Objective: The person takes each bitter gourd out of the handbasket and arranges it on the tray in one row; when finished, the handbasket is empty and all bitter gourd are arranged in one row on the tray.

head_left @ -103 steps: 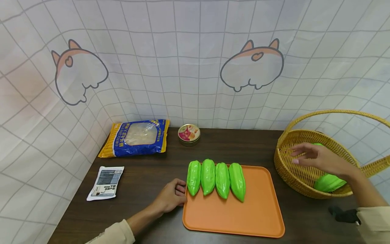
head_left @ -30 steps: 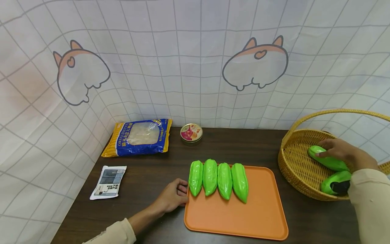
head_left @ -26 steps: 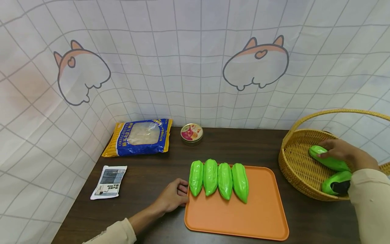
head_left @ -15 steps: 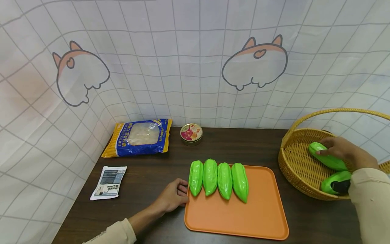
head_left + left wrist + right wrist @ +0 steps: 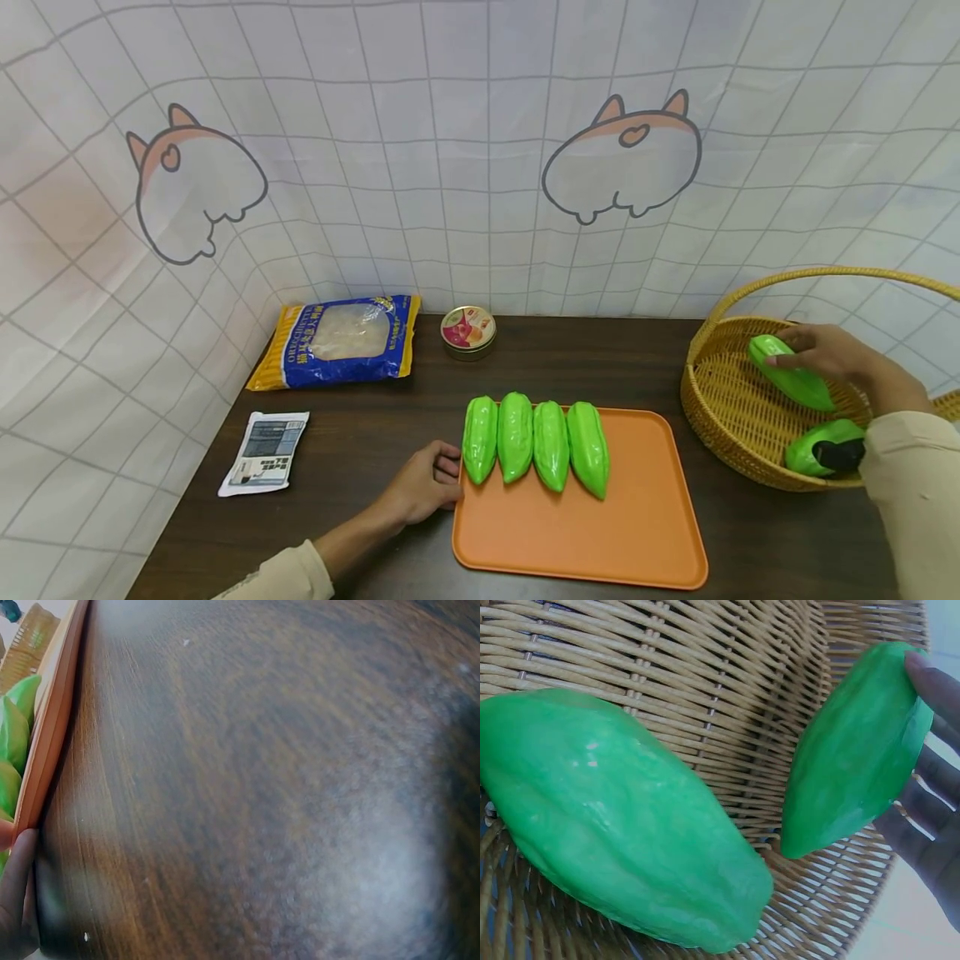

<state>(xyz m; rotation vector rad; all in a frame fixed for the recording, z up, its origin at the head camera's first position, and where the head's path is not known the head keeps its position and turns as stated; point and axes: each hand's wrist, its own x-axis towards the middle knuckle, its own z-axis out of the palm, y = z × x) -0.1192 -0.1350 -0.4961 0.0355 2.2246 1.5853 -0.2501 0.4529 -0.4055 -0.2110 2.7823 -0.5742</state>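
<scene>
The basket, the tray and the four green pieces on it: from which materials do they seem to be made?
Basket: probably rattan or wicker, perhaps plastic imitation, with ribbed finish; interlaced strands show.
Tray: probably plastic, fairly matte; its smooth surface is evenly orange.
Green pieces: perhaps plastic or coated foam, glossy; bright highlights show.

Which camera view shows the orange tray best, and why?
The head view: it shows the orange tray from above, nearly whole; four green pieces cover part of it. The left wrist view shows only a narrow strip along one edge; the right wrist view shows none of it.
</scene>
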